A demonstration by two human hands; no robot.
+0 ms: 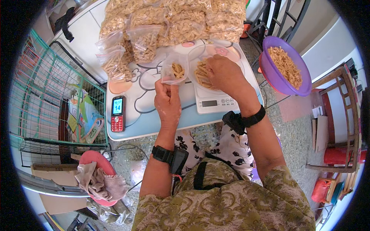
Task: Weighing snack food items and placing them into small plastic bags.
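My left hand point(167, 101) holds the rim of a clear plastic bag point(175, 69), which stands open with some short, dried yellowish strips point(178, 71) in it. To its right, a clear shallow bowl point(192, 49) rests on a white digital kitchen scale point(202, 107) and holds more strips point(202, 75). My right hand point(221, 72) reaches into this bowl with its fingers down among the strips; the fingertips are partly hidden, so whether it grips any cannot be told. Filled zip bags point(144, 43) stand just behind the left hand.
Many packed bags point(185, 26) cover the table's far side. A red keypad phone point(118, 114) lies at the left on the cartoon-printed table point(150, 124). A purple basin point(306, 83) of strips is at the right. A green wire cage point(95, 95) and a red stool with cloths point(98, 158) stand left.
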